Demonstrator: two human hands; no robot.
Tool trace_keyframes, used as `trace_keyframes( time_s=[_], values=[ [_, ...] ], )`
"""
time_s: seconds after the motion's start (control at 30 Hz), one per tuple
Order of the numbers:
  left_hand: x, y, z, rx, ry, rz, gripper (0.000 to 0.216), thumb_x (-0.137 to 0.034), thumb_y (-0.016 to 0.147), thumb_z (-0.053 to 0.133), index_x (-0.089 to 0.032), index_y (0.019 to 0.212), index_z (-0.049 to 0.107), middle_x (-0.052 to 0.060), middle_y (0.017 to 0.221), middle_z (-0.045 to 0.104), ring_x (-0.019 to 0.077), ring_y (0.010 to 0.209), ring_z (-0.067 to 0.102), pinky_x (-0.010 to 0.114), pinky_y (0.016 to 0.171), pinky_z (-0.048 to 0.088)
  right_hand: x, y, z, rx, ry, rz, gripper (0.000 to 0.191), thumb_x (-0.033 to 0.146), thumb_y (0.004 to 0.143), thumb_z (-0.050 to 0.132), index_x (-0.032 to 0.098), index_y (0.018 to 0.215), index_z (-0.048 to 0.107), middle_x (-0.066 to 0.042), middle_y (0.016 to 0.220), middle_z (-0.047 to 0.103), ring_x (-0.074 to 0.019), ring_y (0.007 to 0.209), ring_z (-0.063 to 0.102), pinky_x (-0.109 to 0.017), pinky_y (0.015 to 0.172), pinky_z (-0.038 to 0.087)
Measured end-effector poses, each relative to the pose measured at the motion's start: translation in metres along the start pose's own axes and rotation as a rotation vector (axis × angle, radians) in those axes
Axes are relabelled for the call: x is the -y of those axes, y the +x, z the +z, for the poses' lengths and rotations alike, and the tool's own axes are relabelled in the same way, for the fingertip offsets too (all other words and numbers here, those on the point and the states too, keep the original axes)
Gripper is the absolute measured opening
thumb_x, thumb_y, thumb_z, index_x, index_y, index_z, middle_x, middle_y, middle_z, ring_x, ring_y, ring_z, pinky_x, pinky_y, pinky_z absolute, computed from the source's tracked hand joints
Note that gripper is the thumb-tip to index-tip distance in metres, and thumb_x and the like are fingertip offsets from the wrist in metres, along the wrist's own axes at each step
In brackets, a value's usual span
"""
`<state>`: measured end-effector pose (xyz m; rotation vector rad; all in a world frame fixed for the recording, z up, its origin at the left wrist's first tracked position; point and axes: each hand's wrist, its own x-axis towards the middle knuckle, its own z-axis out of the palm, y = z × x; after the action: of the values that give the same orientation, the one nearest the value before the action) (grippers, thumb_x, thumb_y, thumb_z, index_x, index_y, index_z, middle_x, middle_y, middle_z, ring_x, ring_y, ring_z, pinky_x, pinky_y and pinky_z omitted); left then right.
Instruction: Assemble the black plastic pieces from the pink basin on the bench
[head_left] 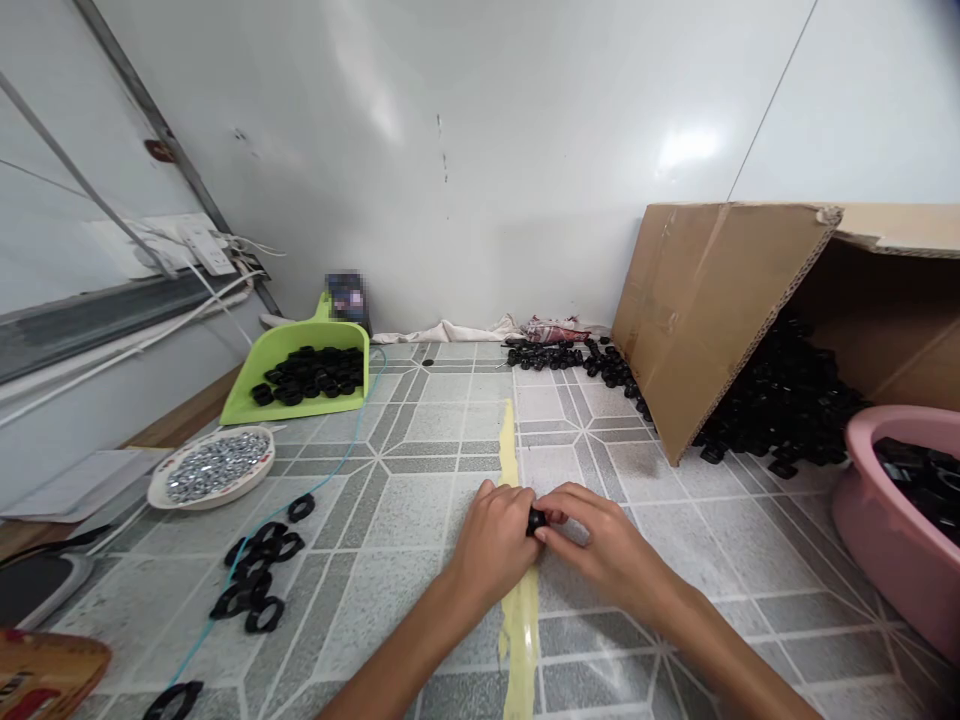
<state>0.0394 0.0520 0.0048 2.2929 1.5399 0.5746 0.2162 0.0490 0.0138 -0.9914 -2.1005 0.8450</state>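
My left hand (493, 540) and my right hand (600, 540) meet over the tiled surface near a yellow strip (510, 450). Both pinch a small black ring-shaped part (535, 520) between their fingertips. The fingers of each hand are curled closed on it. Most of the part is hidden by the fingers.
Several loose black rings (259, 575) lie at the left. A white bowl of small metal pieces (210, 468) and a green scoop of black parts (304, 372) sit further back. A tipped cardboard box (712, 300) spills black parts at the right, next to a pink basin (892, 530).
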Motion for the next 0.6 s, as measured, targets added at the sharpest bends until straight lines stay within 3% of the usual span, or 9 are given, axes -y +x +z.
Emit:
trace_keyframes(
  time_s=[0.23, 0.4, 0.6],
  values=[
    [0.0, 0.001, -0.001, 0.058, -0.072, 0.043, 0.016, -0.01, 0.077, 0.055, -0.023, 0.082, 0.063, -0.001, 0.083, 0.074, 0.0214, 0.082, 0.066, 0.033, 0.084, 0.038, 0.014, -0.001, -0.014, 0.084, -0.019, 0.018, 0.027, 0.012, 0.094, 0.06, 0.029, 0.114, 0.065, 0.0, 0.109, 0.065, -0.0157, 0.099, 0.062, -0.029, 0.088, 0.05],
    [0.002, 0.002, 0.001, 0.038, -0.106, 0.0, 0.013, -0.012, 0.077, 0.054, -0.023, 0.078, 0.059, -0.001, 0.08, 0.073, 0.021, 0.078, 0.064, 0.031, 0.079, 0.039, 0.016, -0.001, -0.013, 0.038, -0.048, 0.113, 0.012, 0.015, 0.091, 0.062, 0.024, 0.099, 0.065, 0.0, 0.094, 0.065, -0.0165, 0.086, 0.062, -0.03, 0.078, 0.049],
    [0.002, 0.002, 0.003, 0.033, -0.067, 0.022, 0.013, -0.012, 0.078, 0.052, -0.022, 0.071, 0.054, 0.002, 0.075, 0.07, 0.0226, 0.077, 0.063, 0.034, 0.079, 0.038, 0.016, 0.002, -0.011, 0.038, 0.049, 0.209, 0.009, 0.017, 0.09, 0.062, 0.023, 0.094, 0.068, 0.001, 0.088, 0.068, -0.0152, 0.081, 0.063, -0.028, 0.074, 0.049]
  ],
)
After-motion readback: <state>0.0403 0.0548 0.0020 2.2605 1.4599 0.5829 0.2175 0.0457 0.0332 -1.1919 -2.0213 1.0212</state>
